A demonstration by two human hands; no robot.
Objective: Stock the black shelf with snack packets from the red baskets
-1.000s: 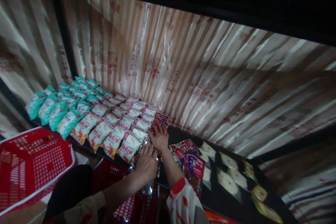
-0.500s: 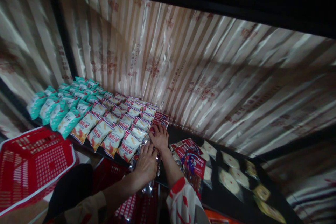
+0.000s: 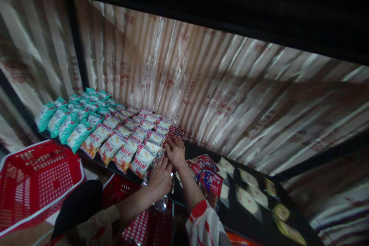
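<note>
My left hand [image 3: 160, 178] lies with fingers outstretched on shiny silver packets [image 3: 161, 203] near the front edge of the shelf, and its palm hides most of them. Just beyond it, my right hand [image 3: 175, 152] rests fingers spread on a dark red snack packet [image 3: 176, 131], whose far end shows above the fingertips. Both hands sit close against the right side of the rows of white-and-orange snack bags [image 3: 143, 159]. Right of my right forearm lies a loose group of red packets [image 3: 211, 180].
Teal bags [image 3: 77, 134] fill the shelf's left end. Round pale items in clear wrap [image 3: 248, 200] and yellowish packets [image 3: 290, 230] lie on the black shelf [image 3: 230, 215] to the right. A red basket [image 3: 40, 184] stands front left, another below. A pleated curtain backs the shelf.
The view has tilted slightly, so the shelf sits a little differently in the picture. Both hands stay at the same packets, with hardly any shift of the fingers.
</note>
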